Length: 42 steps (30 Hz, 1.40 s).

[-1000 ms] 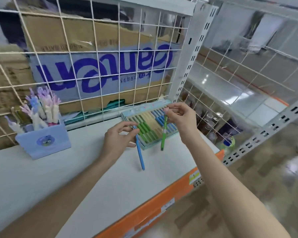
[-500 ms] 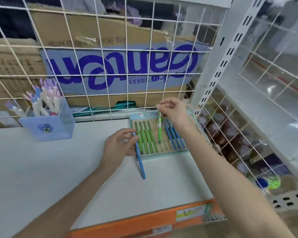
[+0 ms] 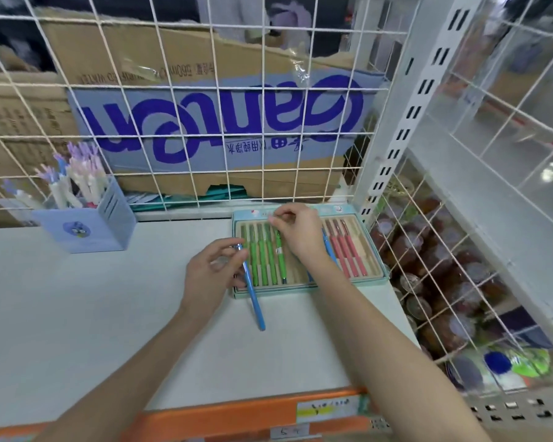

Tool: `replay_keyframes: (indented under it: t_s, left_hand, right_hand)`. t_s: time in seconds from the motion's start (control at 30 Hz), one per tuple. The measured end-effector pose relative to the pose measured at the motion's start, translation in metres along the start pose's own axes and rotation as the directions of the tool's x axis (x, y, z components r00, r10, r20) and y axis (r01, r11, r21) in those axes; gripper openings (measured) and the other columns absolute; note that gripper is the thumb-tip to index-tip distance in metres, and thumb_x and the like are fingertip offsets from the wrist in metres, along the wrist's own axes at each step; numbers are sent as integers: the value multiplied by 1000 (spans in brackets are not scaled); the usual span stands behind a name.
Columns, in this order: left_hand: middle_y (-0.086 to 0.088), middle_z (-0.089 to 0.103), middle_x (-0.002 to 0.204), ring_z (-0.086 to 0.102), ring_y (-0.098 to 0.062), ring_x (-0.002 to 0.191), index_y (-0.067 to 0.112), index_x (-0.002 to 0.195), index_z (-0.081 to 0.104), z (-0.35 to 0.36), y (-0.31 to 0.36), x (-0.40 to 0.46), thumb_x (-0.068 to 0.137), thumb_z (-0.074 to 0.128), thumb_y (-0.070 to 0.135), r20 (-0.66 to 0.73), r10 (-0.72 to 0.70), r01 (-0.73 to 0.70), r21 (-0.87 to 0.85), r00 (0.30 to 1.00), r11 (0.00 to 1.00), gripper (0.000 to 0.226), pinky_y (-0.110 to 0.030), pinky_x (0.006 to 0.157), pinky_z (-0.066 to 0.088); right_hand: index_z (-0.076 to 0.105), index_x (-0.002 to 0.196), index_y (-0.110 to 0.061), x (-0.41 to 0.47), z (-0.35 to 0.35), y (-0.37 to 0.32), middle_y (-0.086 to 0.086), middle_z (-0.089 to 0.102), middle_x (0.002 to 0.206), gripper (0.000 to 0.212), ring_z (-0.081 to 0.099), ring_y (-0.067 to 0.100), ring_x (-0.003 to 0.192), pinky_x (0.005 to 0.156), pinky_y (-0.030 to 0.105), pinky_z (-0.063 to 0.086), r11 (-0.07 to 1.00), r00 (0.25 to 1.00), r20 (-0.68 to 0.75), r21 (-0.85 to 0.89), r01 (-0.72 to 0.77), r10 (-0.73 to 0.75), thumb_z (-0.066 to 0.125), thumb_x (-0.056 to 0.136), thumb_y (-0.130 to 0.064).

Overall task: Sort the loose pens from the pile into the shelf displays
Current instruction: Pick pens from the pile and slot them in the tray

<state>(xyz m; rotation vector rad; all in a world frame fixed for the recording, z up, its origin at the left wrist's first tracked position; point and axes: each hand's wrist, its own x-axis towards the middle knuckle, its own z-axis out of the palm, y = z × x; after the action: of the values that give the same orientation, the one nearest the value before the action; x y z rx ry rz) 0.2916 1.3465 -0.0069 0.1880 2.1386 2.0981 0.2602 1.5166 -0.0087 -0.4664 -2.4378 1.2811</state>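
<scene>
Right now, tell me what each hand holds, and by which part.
Left hand pinches the blue pen near its top end. Right hand pinches the green pen by its top end, over the pen tray.

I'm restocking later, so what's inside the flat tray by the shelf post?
The tray holds green pens on its left side and pink pens on its right. A blue pen peeks out mid-tray; the right hand covers the rest there.
</scene>
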Motion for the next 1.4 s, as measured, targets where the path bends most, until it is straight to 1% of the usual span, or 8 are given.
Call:
replay_keyframes:
  t_s: [0.07,0.1,0.2,0.33,0.67,1.2,1.3,1.4]
  left_hand:
    - [-10,64,79,60,-13,53,18,92,68,0,-2,1,85,63,5,-19,-1,1,0,1000,1000,15,-24,49,54]
    - [-11,64,80,60,-13,52,18,92,68,0,-3,1,85,64,5,-26,-1,1,-2,1000,1000,15,-23,48,53]
    - [-7,64,78,60,-13,53,18,92,68,1,-5,1,85,63,5,-30,1,-2,-15,1000,1000,15,-22,46,52]
    - [9,65,68,60,-8,52,15,96,68,1,-9,2,86,63,5,-37,4,-4,-2,999,1000,15,-20,46,51]
    - [13,64,68,61,-8,54,23,93,68,0,-12,3,85,64,6,-30,17,-17,4,999,1000,18,-22,48,53]
    - [17,60,68,63,-9,53,22,95,67,0,-11,1,85,64,6,-12,62,-62,6,998,998,19,-22,49,54]
    - [17,60,69,62,-10,52,24,94,67,0,-12,2,85,65,7,-14,61,-61,13,998,998,20,-21,50,53]
    - [17,60,69,65,-12,55,25,94,67,-1,-12,1,85,65,8,-10,62,-61,8,998,998,19,-22,50,54]
  right_hand:
    - [73,93,-21,2,1,3,0,65,101,19,52,23,105,97,36,37,986,1000,0,-165,15,-16,72,79,-34]
    - [72,97,-24,1,-1,3,0,60,109,21,44,23,112,98,34,31,973,1000,22,-232,2,4,69,81,-37]
    - [69,106,-28,-2,-6,6,1,48,120,27,30,23,119,91,29,18,941,997,72,-339,19,6,63,84,-42]
    - [68,109,-29,-6,-9,12,2,45,123,25,27,23,120,97,32,16,915,992,126,-397,71,-22,59,88,-39]
    - [68,110,-31,-5,-8,18,0,42,125,26,25,22,122,98,32,15,915,990,133,-389,102,-54,60,87,-40]
    - [67,110,-33,-6,-9,17,1,42,126,27,27,24,124,101,34,15,893,989,133,-435,118,-66,62,86,-41]
    - [63,117,-34,-10,-14,12,1,40,129,35,26,24,127,104,36,15,903,982,184,-413,118,-45,64,83,-43]
    - [52,130,-35,-18,-33,1,1,36,137,55,22,21,132,111,40,15,912,952,303,-381,155,-36,70,78,-43]
